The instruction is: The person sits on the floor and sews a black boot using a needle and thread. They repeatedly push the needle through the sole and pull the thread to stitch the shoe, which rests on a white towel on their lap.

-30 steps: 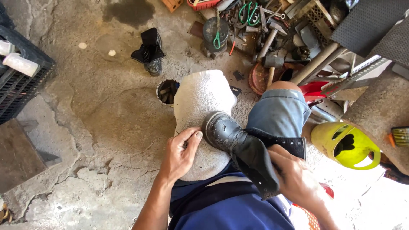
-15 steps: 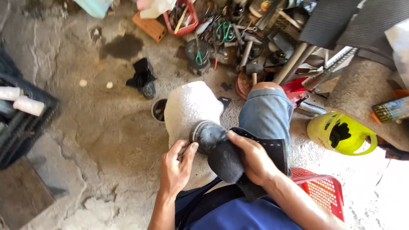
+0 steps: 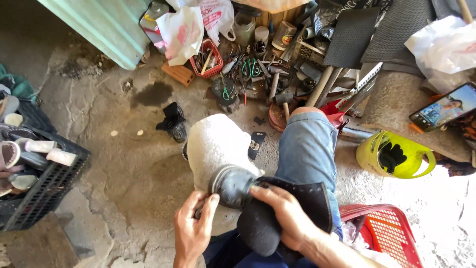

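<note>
Fingers of your right hand (image 3: 285, 216) grip the black boot (image 3: 258, 208); your left hand (image 3: 193, 231) pinches its toe. Beside, a yellow bucket (image 3: 369, 156) holds a dark cloth (image 3: 392, 155).

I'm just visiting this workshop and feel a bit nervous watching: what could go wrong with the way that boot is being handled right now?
The black boot rests on a white cloth over the knee, steadied only by the left hand and right hand; it could slide off. If it falls, it may land among the loose tools on the floor. The dark wet patch might also stain it.
</note>
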